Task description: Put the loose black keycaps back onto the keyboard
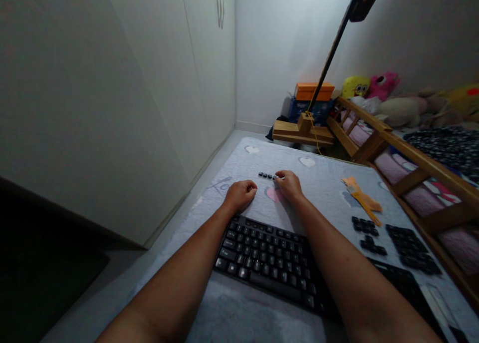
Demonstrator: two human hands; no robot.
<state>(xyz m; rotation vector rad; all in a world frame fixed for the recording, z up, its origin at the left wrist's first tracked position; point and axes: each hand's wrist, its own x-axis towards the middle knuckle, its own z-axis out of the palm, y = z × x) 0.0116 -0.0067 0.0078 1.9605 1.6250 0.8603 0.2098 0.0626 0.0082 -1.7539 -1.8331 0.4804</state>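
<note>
My right hand [289,184] pinches a small black keycap [275,177] at the right end of a short row of black keycaps [265,175]. The row lies on the pale, heart-patterned cover. My left hand [240,196] rests to the left of my right hand and nearer to me, its fingers curled in, with nothing seen in them. Between my forearms lies a black keyboard [265,255] with most of its keys on. My right forearm hides its right part.
On the right lie an orange cloth [368,199] with a yellow-handled brush [364,207], grouped black keycaps [364,225], a larger keycap block [409,248] and a black panel [404,283]. A wooden bed rail [411,146] borders the right; a white wardrobe [149,83] stands left. A wooden-based pole [329,58] rises behind.
</note>
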